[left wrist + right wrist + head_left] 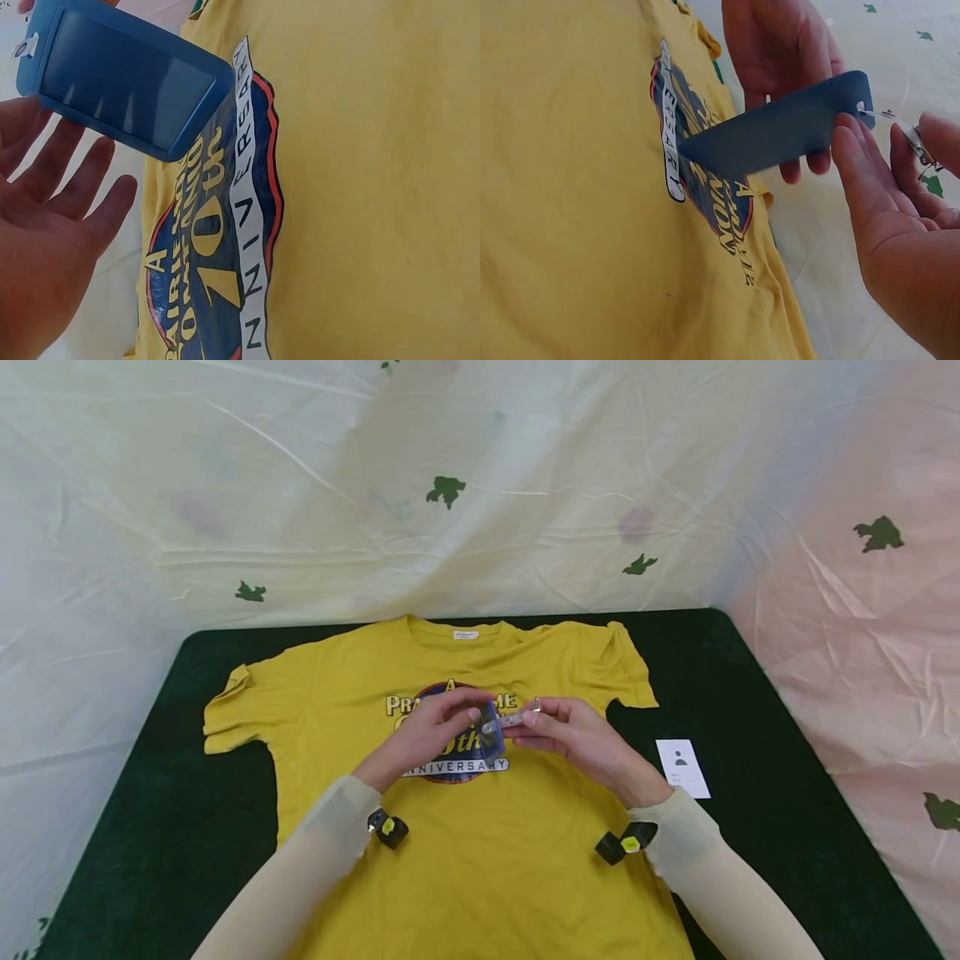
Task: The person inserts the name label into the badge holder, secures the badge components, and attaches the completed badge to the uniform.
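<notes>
Holder (pixel 491 737) hangs tilted between the two hands, above the yellow shirt (pixel 465 860). Left hand (pixel 438 722) pinches one edge between thumb and fingers, its grip narrow; the other fingers reach out loosely beside the frame. Right hand (pixel 577 735), fingertips together, grips the metal clip (pixel 916 142), whose strap (pixel 871 112) runs to the slot at the holder's near end. Whether the strap is snapped tight I cannot tell.

That thin hold looks like the weak point: a sharp tug on the clip could twist the smooth holder out of the left fingers, or pull the strap from its slot if its fastening is loose. Should both hands slacken, it would likely drop onto the shirt below. Outside the right hand, the white card (pixel 682 768) lies on the counter (pixel 757 835), near enough for a swinging forearm to brush.
</notes>
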The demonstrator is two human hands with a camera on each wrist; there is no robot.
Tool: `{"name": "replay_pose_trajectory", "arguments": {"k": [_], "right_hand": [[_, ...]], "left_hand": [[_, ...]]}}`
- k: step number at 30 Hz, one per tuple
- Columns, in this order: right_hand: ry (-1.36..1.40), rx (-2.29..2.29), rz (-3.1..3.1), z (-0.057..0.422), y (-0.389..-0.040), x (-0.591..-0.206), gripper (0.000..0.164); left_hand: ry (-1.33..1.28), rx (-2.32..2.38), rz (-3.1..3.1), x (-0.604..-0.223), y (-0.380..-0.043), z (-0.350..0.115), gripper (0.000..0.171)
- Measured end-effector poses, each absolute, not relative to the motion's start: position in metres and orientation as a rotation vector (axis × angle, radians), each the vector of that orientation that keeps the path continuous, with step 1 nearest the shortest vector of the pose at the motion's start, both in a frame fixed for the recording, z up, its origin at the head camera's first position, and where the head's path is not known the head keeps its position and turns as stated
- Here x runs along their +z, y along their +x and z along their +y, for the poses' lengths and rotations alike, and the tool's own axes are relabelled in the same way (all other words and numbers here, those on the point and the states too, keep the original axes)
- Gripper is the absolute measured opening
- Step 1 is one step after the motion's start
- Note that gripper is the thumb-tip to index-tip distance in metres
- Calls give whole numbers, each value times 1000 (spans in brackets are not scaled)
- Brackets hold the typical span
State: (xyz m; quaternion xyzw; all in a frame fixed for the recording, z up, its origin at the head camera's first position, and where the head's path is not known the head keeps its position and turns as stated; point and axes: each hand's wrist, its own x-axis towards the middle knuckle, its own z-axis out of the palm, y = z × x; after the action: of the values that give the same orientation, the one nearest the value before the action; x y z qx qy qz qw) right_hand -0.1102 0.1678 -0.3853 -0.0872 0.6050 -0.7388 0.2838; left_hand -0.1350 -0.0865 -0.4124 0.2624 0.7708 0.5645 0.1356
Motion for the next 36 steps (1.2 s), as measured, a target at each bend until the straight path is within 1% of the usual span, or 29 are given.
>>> {"name": "replay_pose_trajectory", "arguments": {"k": [6,10,17,24,29,36], "right_hand": [[-247,-1949,1686,170,-111,-386,35],[-255,-1950,1692,170,-111,-386,36],[-257,-1932,1693,170,-112,-387,35],[-211,-1917,1735,171,-112,-385,40],[-174,-1917,1761,174,-112,-385,41],[-192,-1906,1804,177,-113,-387,40]], "left_hand": [[687,1670,2228,-414,-134,-91,26],[684,1663,2246,-413,-133,-93,24],[683,1597,2294,-408,-131,-94,24],[670,1579,2264,-379,-117,-96,23],[656,1612,2255,-378,-116,-99,23],[556,1645,2287,-378,-114,-100,25]]}}
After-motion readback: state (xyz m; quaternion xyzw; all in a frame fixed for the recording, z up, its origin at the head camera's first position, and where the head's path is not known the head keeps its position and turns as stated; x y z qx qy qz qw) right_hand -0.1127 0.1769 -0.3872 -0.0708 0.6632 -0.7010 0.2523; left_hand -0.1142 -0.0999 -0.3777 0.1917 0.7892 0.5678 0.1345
